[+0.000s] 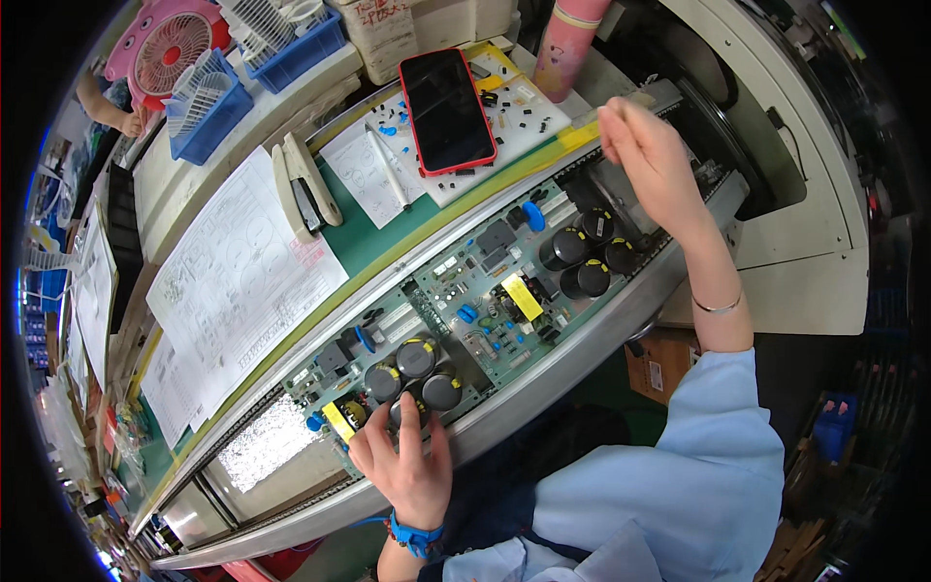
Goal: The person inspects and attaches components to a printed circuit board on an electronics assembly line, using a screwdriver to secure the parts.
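Note:
Two green circuit boards lie end to end on a conveyor rail, a left circuit board (396, 325) and a right circuit board (456, 291). My left hand (407, 475) reaches over the left one, its fingers closed about a black round capacitor (396, 415) in a cluster of several. A yellow-wrapped transformer (339, 421) sits beside those fingertips. My right hand (652, 160) is raised over the rail's far right end, fingers curled together; anything inside them is hidden. Below it, the right board carries another capacitor cluster (587, 254) and a yellow-topped transformer (522, 297).
Behind the rail (582, 364) lie paper drawings (242, 281), a stapler (305, 189), a white pen (388, 170) and a red-edged phone (446, 112) on a parts-strewn white board (529, 116). Blue bins (208, 121), a pink fan (170, 53) and a pink bottle (570, 44) stand farther back. Another person's hand (134, 122) shows far left.

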The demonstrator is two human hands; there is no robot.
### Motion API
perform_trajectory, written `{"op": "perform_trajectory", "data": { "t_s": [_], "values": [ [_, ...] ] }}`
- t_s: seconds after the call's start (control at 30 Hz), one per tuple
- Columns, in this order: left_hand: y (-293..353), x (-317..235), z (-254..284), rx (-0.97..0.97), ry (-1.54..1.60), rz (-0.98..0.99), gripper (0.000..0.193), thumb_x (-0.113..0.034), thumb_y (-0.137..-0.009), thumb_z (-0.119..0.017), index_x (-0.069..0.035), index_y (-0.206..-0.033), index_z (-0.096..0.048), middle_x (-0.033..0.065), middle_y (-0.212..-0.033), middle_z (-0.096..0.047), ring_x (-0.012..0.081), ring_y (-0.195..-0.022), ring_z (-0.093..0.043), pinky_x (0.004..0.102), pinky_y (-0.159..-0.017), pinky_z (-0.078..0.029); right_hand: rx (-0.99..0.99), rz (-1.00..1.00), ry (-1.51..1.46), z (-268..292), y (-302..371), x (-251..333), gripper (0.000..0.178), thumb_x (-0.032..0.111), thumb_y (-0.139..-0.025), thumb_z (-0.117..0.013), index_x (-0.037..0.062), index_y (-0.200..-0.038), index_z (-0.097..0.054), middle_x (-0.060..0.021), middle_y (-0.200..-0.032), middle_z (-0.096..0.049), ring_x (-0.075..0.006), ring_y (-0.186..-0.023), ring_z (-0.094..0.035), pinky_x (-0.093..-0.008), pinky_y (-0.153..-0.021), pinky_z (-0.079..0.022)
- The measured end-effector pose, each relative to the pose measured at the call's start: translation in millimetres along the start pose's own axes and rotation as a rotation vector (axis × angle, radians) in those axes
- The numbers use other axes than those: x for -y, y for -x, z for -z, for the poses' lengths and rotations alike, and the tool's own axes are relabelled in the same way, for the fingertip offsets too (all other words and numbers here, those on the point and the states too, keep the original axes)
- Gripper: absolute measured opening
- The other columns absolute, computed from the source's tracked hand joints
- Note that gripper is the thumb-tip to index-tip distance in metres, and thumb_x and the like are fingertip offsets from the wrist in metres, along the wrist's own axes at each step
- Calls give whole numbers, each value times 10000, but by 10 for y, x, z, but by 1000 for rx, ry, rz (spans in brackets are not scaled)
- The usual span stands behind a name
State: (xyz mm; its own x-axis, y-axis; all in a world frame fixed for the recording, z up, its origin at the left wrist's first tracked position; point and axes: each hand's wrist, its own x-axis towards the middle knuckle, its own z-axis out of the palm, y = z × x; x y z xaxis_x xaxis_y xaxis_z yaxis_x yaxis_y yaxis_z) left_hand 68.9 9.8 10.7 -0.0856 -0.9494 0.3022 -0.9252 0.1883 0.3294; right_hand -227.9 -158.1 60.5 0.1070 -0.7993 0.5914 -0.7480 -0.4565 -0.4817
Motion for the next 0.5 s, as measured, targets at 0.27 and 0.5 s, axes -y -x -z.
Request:
{"op": "perform_trajectory", "data": {
  "t_s": [0.27,0.5],
  "values": [
    [120,175,105,13,-19,88,391,-29,-649,-682,-41,-1031,-602,146,-983,-533,316,-879,-478,407,-770,-374,639,-449,167,-17,100,-280,554,513,-717,-645,-28,-838,-621,-140,-752,-614,-220,-693,-589,-301,-650,-470],
    [238,375,227,10,-48,130,407,-12,-661,-661,-21,-1060,-580,158,-989,-532,322,-881,-476,413,-775,-370,900,-418,402,-139,-23,-270,592,533,-684,-668,-33,-569,-538,-147,-525,-493,-205,-512,-527,-323,-524,-410]
  ]
}}
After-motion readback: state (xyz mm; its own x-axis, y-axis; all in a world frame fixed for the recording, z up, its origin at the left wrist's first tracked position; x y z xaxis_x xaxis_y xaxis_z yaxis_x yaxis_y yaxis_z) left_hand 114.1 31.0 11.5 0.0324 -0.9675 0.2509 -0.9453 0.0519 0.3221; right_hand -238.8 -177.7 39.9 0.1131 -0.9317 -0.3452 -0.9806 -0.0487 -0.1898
